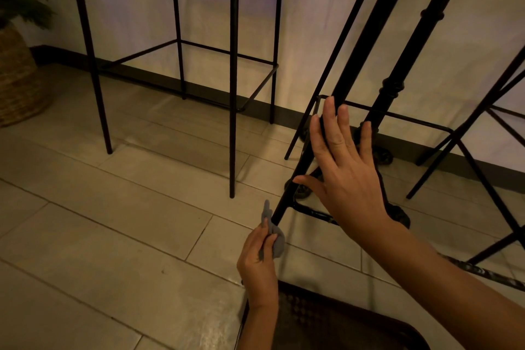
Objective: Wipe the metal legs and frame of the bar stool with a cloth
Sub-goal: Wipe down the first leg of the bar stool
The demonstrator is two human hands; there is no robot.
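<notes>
My left hand (257, 260) grips a grey cloth (275, 237) pressed around the bottom of a black metal stool leg (301, 170), close to the floor. The leg slants up to the right and joins a thin black footrest frame (397, 116). Over that leg and frame my right hand (345, 176) is spread with straight fingers; whether it touches the metal is unclear. A low crossbar (312, 212) runs right from the leg, under my right wrist.
Another black bar stool (233, 94) stands to the left on the tiled floor. A thick ornate black table post (397, 79) rises behind my right hand, and more stool legs (468, 133) cross at the right. A woven basket with a plant (17, 79) sits far left. A dark mat (341, 321) lies at bottom.
</notes>
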